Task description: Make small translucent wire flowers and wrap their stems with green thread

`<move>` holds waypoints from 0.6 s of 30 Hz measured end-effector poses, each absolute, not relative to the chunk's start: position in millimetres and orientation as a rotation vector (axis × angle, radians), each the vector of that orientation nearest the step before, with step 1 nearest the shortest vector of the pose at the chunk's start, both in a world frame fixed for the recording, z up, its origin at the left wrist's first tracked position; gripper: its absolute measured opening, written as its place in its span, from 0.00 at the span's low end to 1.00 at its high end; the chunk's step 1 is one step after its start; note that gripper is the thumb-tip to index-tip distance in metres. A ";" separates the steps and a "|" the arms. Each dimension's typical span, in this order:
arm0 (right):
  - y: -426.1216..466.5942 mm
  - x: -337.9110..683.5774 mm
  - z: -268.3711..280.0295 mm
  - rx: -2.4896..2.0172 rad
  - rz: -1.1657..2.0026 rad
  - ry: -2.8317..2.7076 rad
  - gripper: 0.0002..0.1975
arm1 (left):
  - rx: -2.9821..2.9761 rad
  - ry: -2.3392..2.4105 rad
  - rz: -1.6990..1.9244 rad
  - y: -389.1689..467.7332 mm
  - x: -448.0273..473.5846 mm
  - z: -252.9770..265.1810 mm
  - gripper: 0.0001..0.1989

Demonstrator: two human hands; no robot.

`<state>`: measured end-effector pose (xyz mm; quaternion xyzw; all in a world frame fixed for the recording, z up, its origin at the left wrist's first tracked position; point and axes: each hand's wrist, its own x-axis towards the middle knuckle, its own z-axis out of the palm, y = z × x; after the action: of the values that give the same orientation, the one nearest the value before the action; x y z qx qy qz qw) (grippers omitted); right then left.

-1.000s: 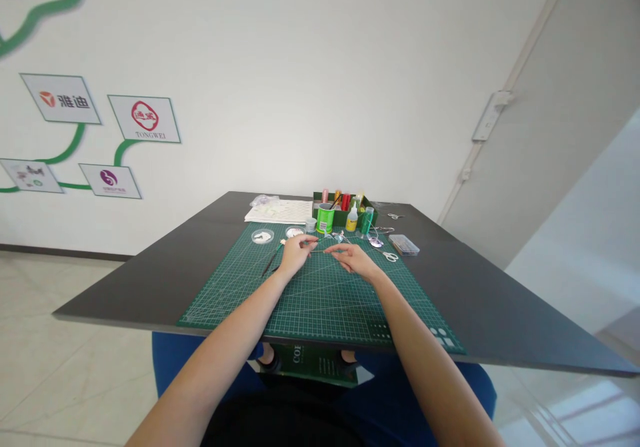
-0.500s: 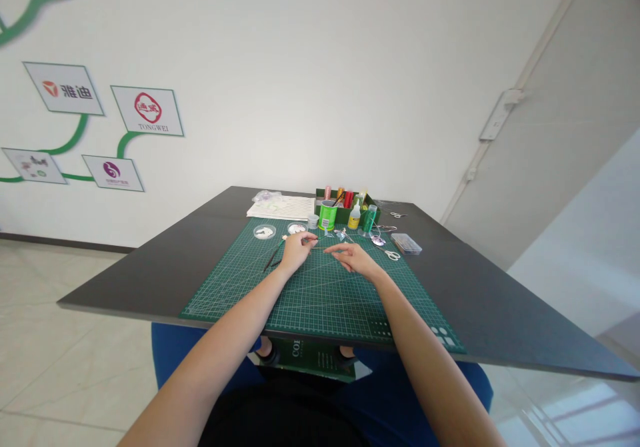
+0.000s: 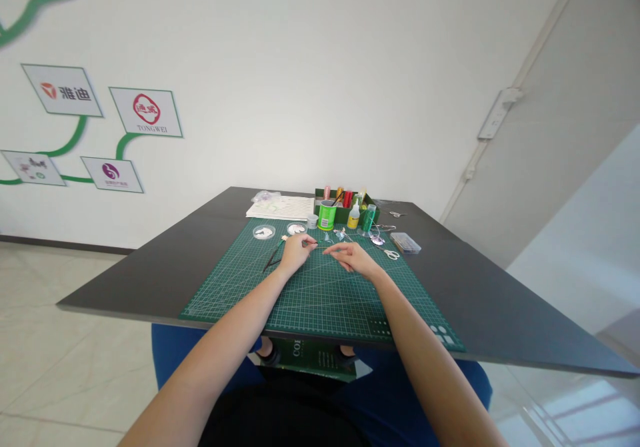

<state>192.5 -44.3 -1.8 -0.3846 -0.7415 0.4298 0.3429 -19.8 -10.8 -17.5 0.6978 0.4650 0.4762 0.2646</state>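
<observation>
My left hand (image 3: 296, 254) is closed in a pinch above the green cutting mat (image 3: 320, 300). A thin pale strand (image 3: 321, 247), thread or wire, runs from its fingertips toward my right hand (image 3: 351, 259). That hand pinches at the strand's other end with thumb and forefinger, its remaining fingers loosely bent. A tiny dark bit shows at the left fingertips, too small to name. Beside my left wrist lie dark tweezers (image 3: 271, 262). Just beyond the hands sits a small bluish ornament with wires (image 3: 341, 234).
Two shallow dishes (image 3: 264, 232) hold small pieces. Behind stand a green can (image 3: 327, 215), a glue bottle (image 3: 353, 216), a green thread spool (image 3: 369, 218) and a box of spools (image 3: 375, 211). White-handled scissors (image 3: 391, 254) and a clear case (image 3: 406, 243) lie right; a white pad (image 3: 285, 207) lies back left.
Both hands keep nearly the same place and pinch. The whole view has shifted very slightly; nothing else visibly moves.
</observation>
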 end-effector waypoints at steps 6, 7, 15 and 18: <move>-46.6 192.0 0.4 -0.964 1.127 -1.925 0.23 | 1.918 1.242 1.238 -10.1 -18.6 -19.8 0.02; -46.6 192.0 0.5 -0.959 1.130 -1.926 0.23 | 1.922 1.239 1.225 -10.1 -18.4 -20.3 0.02; -46.5 192.9 1.3 -0.890 1.173 -1.872 0.22 | 2.025 1.217 1.127 -10.8 -18.0 -23.3 0.01; -45.6 194.4 2.0 -0.848 1.194 -1.796 0.22 | 2.124 1.202 1.104 -12.6 -17.6 -22.8 0.01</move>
<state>194.4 -45.6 2.0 -0.3354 -0.7100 0.4722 0.4004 -17.6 -12.6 -22.8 0.7717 0.4368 0.4013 0.2294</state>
